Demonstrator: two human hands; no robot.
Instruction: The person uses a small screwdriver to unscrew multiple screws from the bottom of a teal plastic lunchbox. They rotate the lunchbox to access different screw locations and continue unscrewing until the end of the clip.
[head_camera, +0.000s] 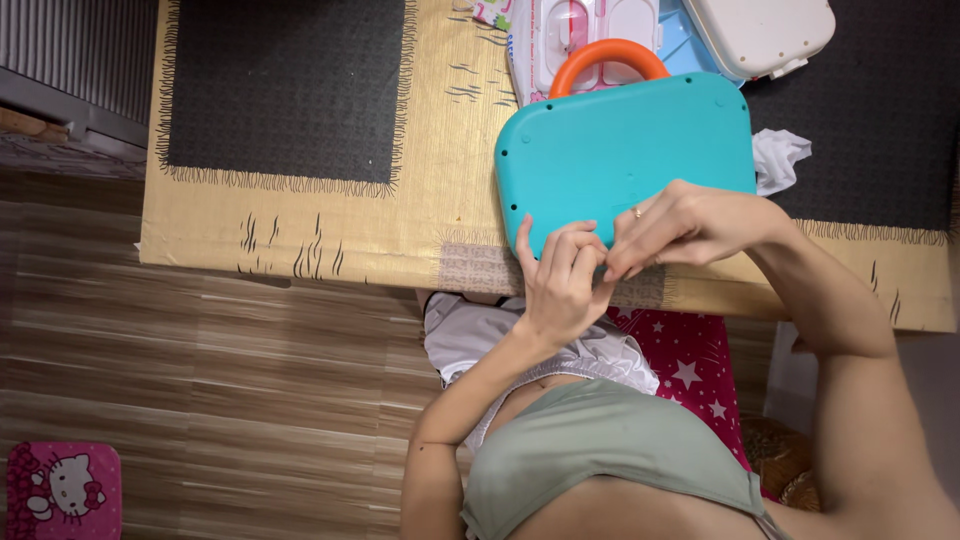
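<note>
A: Table (300, 225) first, since it fills most of the view: a yellowish top with dark mats laid on it, seen from above, over a floor (200, 380) of wood-look planks.

B: And the biggest thing on it?

A: A teal case (620, 150) with rounded corners and an orange handle (608, 58) on its far edge. It lies flat near the table's near edge, straight ahead of the person. Behind it sit a white and pink packet with a flip lid (580, 30) and a white box (765, 30), and a crumpled white tissue (778, 158) lies just beside the case's right side.

B: Where are the hands?

A: Both meet at the near edge of the case. The left hand (562, 280) comes up from below with its fingers curled in; one finger stands straight against the case's edge and the others bunch together. The right hand (685, 225) reaches in from the right, fingers bent and pinched toward the left hand's fingertips. A ring (637, 212) shows on one finger.

B: Do they hold anything?

A: I cannot tell. The fingertips touch each other just over the case's edge, and anything between them is hidden. Neither hand is spread open.

B: Anything smaller?

A: A pink cartoon-cat stool (62, 490) stands in the lower left corner, well apart from the table.
</note>
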